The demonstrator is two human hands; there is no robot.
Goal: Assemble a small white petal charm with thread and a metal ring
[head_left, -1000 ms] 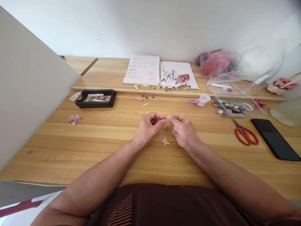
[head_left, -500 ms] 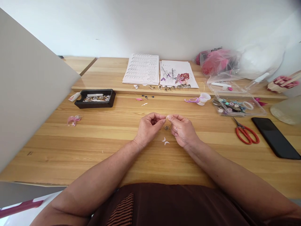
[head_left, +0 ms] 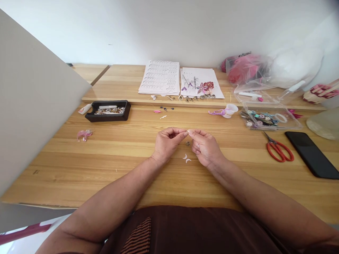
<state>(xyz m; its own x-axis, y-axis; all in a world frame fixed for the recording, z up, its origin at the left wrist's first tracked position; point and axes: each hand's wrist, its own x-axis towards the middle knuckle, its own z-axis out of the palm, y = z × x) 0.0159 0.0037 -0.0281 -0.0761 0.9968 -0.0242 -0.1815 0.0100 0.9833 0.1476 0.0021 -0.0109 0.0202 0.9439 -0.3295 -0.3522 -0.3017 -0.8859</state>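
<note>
My left hand (head_left: pixel 169 143) and my right hand (head_left: pixel 206 147) meet above the middle of the table, thumbs and forefingers pinched and fingertips touching. Between the fingertips is something tiny and pale, mostly hidden, whose kind I cannot make out. Just below the fingertips a small round metal piece (head_left: pixel 188 143) lies on the wood, near my right hand's curled fingers. Closer to me are two white paper crescents (head_left: pixel 188 160), lying back to back between my wrists.
Left stand a black tray (head_left: pixel 91 118) of beads and a pink tangle (head_left: pixel 84 135). Right are a purple ribbon spool (head_left: pixel 230 110), a clear box (head_left: pixel 298 123), red-handled scissors (head_left: pixel 280 155) and a phone (head_left: pixel 312 155). Sheets of paper cut-outs (head_left: pixel 160 77) lie on the back ledge.
Both hands stay pinched together at nearly the same spot, with only a slight shift at the fingertips. The whole view has moved a few pixels.
</note>
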